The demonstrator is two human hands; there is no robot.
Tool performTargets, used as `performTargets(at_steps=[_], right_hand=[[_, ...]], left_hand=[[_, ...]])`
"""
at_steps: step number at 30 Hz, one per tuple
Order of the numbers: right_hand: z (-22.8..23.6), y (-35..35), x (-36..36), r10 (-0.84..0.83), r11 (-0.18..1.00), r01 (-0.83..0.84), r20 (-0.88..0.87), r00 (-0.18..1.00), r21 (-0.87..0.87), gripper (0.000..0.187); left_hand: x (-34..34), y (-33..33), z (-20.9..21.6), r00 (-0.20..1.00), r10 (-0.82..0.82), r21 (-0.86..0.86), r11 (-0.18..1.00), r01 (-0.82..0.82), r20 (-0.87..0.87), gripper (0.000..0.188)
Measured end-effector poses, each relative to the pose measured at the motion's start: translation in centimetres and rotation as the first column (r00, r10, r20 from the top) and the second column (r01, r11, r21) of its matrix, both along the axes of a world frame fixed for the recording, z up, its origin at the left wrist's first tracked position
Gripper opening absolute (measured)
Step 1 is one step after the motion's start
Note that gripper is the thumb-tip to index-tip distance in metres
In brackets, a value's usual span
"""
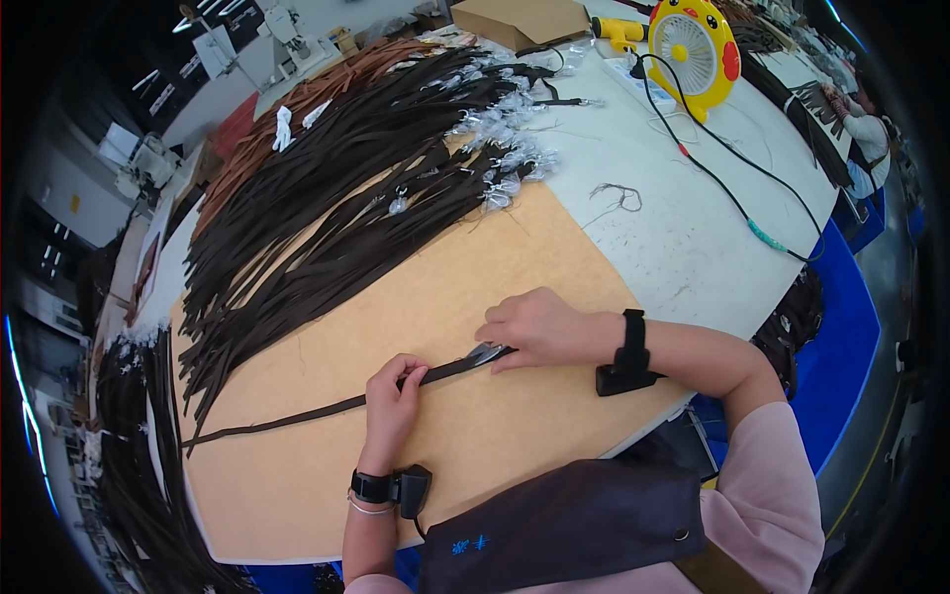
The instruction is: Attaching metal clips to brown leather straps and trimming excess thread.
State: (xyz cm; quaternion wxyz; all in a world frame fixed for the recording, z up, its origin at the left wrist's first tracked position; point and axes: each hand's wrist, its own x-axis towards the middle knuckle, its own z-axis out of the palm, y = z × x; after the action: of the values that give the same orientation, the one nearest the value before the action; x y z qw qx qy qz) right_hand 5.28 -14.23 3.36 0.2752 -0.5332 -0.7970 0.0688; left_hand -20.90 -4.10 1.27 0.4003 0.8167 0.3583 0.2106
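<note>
A long dark brown strap (307,418) runs across the tan board from the lower left up to my hands. My left hand (394,391) pinches it between thumb and fingers, closed on it. Just to the right, my right hand (529,332) is closed around the strap's right end. A small shiny silver-grey piece (485,353) shows at its fingertips; I cannot tell whether it is a cutting tool or the strap's hardware. Black bands with small boxes sit on both wrists.
Beyond my hands lies a heap of dark brown straps (346,188) with clear plastic-wrapped ends, and reddish-brown straps (327,89) behind. A yellow fan (688,54), its black cable (727,178) and a cardboard box (520,22) stand far right. A person (866,134) works at right.
</note>
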Motion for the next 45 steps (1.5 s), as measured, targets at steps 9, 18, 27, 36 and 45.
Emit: performTargets(at_steps=[9,18,27,36,45], right_hand=[[-2.1,0.4,-1.2,0.127,0.991,-0.125,-0.056,0.99,0.042,0.008],[0.0,-1.2,7.2,-0.49,0.854,0.512,-0.47,0.734,-0.091,0.011],[0.3,-3.4,17.1,-0.911,0.411,0.899,0.036,0.411,0.149,0.013],[-0.7,-0.8,13.3,-0.314,0.925,0.26,-0.175,0.933,-0.277,0.018],[2.4,4.0,10.7,-0.567,0.821,0.562,-0.031,0.823,-0.104,0.016]], left_hand=[[-0.6,0.8,-1.2,0.99,0.04,-0.219,0.976,-0.011,0.132,0.01],[-0.8,0.2,-0.9,0.994,0.106,-0.003,0.994,-0.106,0.036,0.007],[-0.1,-0.3,0.1,0.999,0.036,0.09,0.995,-0.035,-0.008,0.007],[-0.3,-0.5,3.4,0.95,-0.133,0.382,0.893,0.238,-0.282,0.011],[3.6,13.3,4.2,0.951,0.081,0.749,0.638,0.18,-0.297,0.029]])
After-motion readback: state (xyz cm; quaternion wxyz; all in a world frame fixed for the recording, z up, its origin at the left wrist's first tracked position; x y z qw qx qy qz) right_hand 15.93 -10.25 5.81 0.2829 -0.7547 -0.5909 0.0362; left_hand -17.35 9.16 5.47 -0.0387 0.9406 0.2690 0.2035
